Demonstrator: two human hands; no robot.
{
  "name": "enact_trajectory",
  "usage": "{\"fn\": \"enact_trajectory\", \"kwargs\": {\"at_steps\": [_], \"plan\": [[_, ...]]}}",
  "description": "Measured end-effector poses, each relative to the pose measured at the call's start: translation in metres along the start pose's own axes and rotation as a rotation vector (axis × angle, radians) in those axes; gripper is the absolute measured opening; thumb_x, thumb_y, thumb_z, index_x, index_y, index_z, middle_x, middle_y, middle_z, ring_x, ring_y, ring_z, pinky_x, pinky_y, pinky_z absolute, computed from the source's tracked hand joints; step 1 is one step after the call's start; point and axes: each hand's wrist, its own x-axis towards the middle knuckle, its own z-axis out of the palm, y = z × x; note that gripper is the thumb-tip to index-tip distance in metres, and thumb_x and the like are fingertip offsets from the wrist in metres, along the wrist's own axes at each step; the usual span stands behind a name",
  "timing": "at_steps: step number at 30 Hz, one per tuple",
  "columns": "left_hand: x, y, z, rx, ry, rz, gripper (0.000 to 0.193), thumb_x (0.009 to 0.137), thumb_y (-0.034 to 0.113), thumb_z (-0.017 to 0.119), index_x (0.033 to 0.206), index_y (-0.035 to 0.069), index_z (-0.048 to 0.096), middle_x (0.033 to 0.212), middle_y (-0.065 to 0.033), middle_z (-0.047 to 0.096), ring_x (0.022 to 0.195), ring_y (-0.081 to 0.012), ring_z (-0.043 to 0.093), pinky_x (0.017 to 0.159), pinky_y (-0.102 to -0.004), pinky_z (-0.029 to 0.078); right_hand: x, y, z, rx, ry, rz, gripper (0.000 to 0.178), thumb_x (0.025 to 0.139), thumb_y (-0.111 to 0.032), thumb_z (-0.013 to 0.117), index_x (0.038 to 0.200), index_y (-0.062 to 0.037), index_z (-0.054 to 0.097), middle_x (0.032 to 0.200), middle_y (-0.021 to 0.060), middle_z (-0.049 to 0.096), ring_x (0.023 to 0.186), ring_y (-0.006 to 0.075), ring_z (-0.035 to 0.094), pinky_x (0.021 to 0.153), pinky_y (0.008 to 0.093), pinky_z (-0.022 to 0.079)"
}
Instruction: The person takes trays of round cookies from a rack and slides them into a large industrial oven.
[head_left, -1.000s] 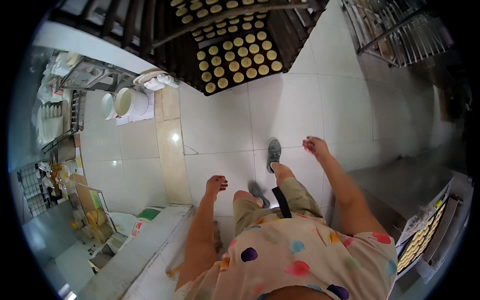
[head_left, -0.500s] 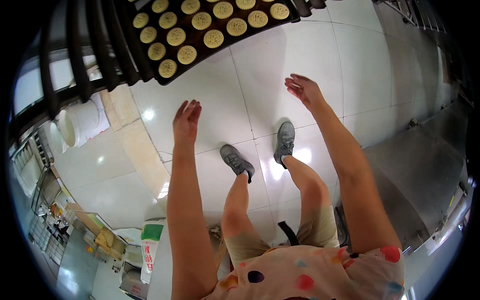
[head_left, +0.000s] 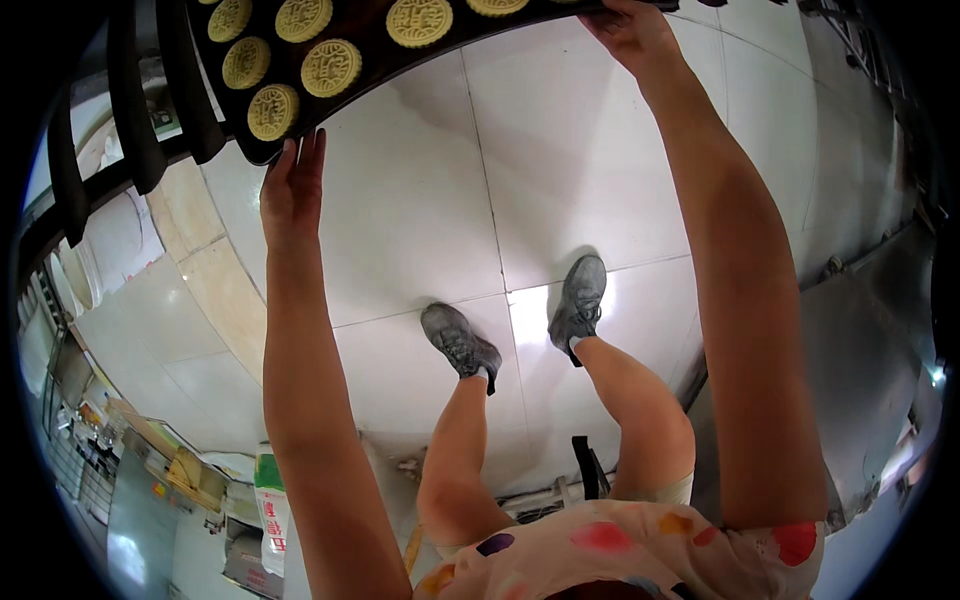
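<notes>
A dark baking tray (head_left: 378,62) juts toward me at the top of the view, its far side cut off by the frame. On it sit several round, pale yellow mooncakes (head_left: 330,67) with scalloped edges and pressed patterns. At the tray's near left corner, my left hand (head_left: 292,195) grips the rim, fingertips partly under the edge and thumb beside it. My right hand (head_left: 640,38) holds the near edge farther right, its fingertips partly hidden by the tray.
Dark rack rails (head_left: 135,130) stand left of the tray. A large metal surface (head_left: 855,370) lies to my right. My shoes (head_left: 580,295) are on the tiled floor (head_left: 400,220). A white-and-green sack (head_left: 270,510) stands at lower left, near cluttered shelving.
Both hands have reached forward and spread apart, from empty air to the tray's edge. The tray and its mooncakes now appear larger and closer.
</notes>
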Motion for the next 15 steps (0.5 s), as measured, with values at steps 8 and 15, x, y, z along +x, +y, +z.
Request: {"fn": "enact_trajectory", "kwargs": {"at_steps": [8,15], "plan": [[-0.026,-0.002,0.004,0.043,0.187,0.165,0.03,0.087,-0.002,0.045,0.116,-0.007,0.042,0.118,-0.0182,0.049,0.107,-0.0307,0.052,0.099,-0.0425,0.044,-0.06,0.013,0.015,-0.098,0.07,-0.031,0.015,0.086,0.003,0.045,0.098,0.0114,0.047,0.112,0.0209,0.05,0.105,0.0327,0.052,0.097,0.041,0.046],[-0.129,-0.028,-0.057,-0.037,0.22,-0.128,0.048,0.09,0.025,0.052,0.132,0.008,0.037,0.131,-0.0101,0.043,0.123,-0.0278,0.038,0.106,-0.0508,0.029,-0.123,-0.005,-0.086,0.157,0.186,0.136,0.056,0.089,-0.046,0.049,0.123,-0.0015,0.044,0.124,0.0143,0.047,0.114,0.0334,0.046,0.1,0.045,0.036]]}}
